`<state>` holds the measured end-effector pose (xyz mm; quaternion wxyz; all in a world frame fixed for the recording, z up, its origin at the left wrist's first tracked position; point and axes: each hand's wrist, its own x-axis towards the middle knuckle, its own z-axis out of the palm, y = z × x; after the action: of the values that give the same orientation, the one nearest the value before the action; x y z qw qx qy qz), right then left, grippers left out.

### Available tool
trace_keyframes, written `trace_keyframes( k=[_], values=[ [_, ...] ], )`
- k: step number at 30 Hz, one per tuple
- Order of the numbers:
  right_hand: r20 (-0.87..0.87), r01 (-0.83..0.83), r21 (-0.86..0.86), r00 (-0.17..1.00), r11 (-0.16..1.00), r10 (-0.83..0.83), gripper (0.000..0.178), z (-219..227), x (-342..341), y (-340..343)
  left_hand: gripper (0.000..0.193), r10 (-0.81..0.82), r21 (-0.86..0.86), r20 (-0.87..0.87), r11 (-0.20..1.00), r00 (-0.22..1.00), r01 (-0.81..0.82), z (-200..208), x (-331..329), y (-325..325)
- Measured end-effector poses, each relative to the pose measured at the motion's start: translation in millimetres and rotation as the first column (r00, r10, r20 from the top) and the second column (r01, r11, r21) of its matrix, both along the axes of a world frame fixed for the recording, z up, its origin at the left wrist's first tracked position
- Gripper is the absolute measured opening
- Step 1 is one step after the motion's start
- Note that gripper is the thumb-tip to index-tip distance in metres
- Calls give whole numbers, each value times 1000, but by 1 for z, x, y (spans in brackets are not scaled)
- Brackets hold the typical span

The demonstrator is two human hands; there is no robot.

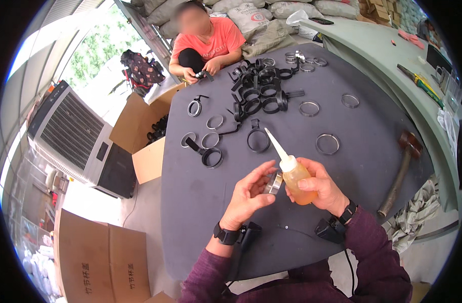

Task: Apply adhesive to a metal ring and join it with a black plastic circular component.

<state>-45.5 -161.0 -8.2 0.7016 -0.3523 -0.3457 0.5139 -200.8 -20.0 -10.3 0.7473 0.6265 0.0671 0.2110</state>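
My right hand (319,187) grips a squeeze bottle (297,183) of amber liquid, its long white nozzle tilted up and to the left. Beside it, my left hand (252,196) holds a shiny metal ring (275,182) between thumb and fingers, close to the bottle. Beyond my hands, a black ring with a tab (259,140) lies on the dark grey table (200,202). Left of that is another black tabbed ring (211,157), and a loose metal ring (327,144) lies to the right.
A heap of black tabbed rings (261,86) covers the table's far middle. At the right edge lies a hammer (402,171). Across the table a person (208,40) handles a black ring. An open cardboard box (150,156) and an air cooler (74,136) stand to the left.
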Motion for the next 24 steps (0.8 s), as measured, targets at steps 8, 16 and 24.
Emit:
trace_keyframes(
  k=[8, 16, 24],
  values=[
    [278, 131, -9, 953, 991, -124, 45, -2, 0, 1, 63, 143, 9, -42, 990, 989, -142, -2, -7, 12],
    [570, 297, 210, 737, 932, -363, 49, 1, -3, -2, 83, 169, -203, 183, 970, 969, -131, 3, -24, 44],
    [783, 266, 407, 391, 874, -484, 48, 5, -2, 1, 83, 171, 20, 188, 984, 967, -177, 8, -31, 47]
  ],
)
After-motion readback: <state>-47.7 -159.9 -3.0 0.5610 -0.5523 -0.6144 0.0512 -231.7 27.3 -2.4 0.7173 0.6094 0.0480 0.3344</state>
